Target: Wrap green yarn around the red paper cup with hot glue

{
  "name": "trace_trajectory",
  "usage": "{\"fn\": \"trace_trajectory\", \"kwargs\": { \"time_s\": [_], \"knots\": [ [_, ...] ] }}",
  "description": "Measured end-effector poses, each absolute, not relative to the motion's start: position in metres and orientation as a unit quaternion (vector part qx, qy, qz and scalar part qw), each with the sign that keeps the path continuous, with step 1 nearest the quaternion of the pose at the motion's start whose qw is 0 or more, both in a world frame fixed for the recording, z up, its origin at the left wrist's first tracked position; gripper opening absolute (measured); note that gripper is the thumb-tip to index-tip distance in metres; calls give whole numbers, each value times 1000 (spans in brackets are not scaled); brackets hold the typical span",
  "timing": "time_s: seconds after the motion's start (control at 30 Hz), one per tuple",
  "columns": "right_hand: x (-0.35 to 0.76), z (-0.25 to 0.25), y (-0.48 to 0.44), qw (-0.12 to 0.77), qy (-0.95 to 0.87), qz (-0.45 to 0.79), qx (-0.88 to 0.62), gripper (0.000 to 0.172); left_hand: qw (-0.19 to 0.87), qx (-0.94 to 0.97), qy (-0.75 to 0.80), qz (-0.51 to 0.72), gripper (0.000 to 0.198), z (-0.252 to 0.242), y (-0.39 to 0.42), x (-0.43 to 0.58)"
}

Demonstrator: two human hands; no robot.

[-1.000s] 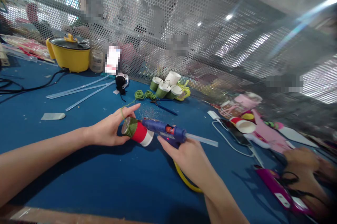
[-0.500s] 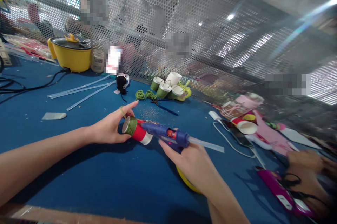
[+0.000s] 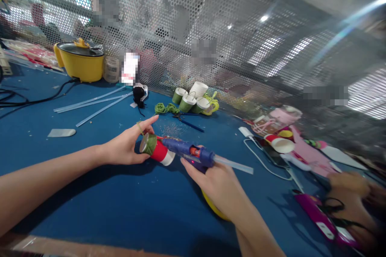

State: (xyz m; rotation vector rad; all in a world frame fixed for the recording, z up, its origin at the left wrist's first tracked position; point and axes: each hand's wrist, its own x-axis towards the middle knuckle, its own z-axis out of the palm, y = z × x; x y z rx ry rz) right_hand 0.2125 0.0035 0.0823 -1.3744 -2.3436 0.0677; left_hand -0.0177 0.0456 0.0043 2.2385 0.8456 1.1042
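Observation:
My left hand (image 3: 132, 142) is closed around the base end of a small paper cup (image 3: 159, 151), tilted on its side. Green yarn (image 3: 150, 144) wraps the cup near the fingers, with a red band and a white rim beyond it. A strand of yarn loops over the left fingers. In my right hand (image 3: 217, 184) is a blue hot glue gun (image 3: 187, 150), its nozzle pointing left at the cup's upper side, by the yarn's edge. A clear glue stick (image 3: 235, 164) sticks out of its back, and a small red light glows on it.
Green-wrapped cups (image 3: 187, 103) and a green yarn bundle (image 3: 164, 108) stand behind my hands, near blue-handled pliers (image 3: 189, 123). Loose glue sticks (image 3: 104, 110) lie left, before a yellow pot (image 3: 81, 62). A purple power strip (image 3: 316, 216) and another person's arm (image 3: 351, 196) are at right.
The glue gun and my right hand have shifted very slightly left along the cup. My left hand holds the cup in the same place.

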Motion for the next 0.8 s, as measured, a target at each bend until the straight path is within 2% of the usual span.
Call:
{"fn": "trace_trajectory", "kwargs": {
  "time_s": [0.5, 0.8],
  "knots": [
    [214, 75, -1, 204, -840, 92, -494, 15, 331, 764, 367, 415, 94, 0, 51, -18],
    [215, 74, -1, 208, -830, 133, -500, 10, 314, 771, 364, 417, 94, 2, 50, -17]
  ]
}}
